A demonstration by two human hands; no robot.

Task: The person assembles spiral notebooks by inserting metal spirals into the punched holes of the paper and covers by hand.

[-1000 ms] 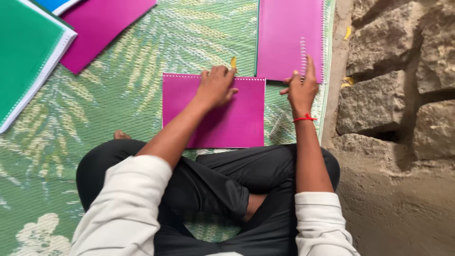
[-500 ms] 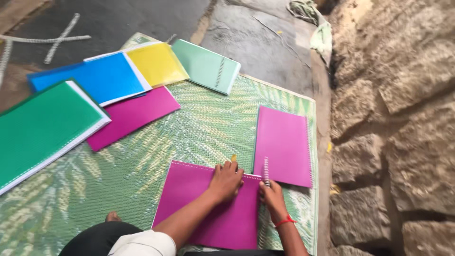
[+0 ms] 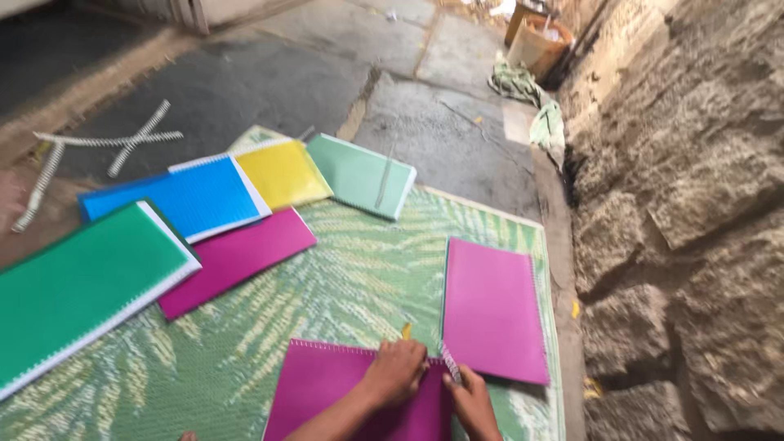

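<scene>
A magenta spiral notebook [image 3: 327,392] lies on the green leaf-patterned mat [image 3: 343,269] right in front of me. My left hand [image 3: 396,371] presses flat on its top right corner. My right hand [image 3: 472,400] pinches a white spiral binding coil [image 3: 451,365] at the notebook's right edge. A small yellow object [image 3: 406,331] lies just beyond my left hand. A second magenta notebook [image 3: 494,310] lies to the right, close to my right hand.
Green [image 3: 77,286], blue [image 3: 175,196], yellow [image 3: 282,171], pale green [image 3: 359,175] and magenta [image 3: 237,257] notebooks lie at the left and far side. Loose white coils [image 3: 122,139] rest on the concrete. A rough stone wall [image 3: 686,220] runs along the right; cloth and a basket [image 3: 535,45] lie beyond.
The view has tilted up from my lap to the floor ahead, bringing the coloured notebooks and coils into sight. Both hands stay on the near magenta notebook and coil.
</scene>
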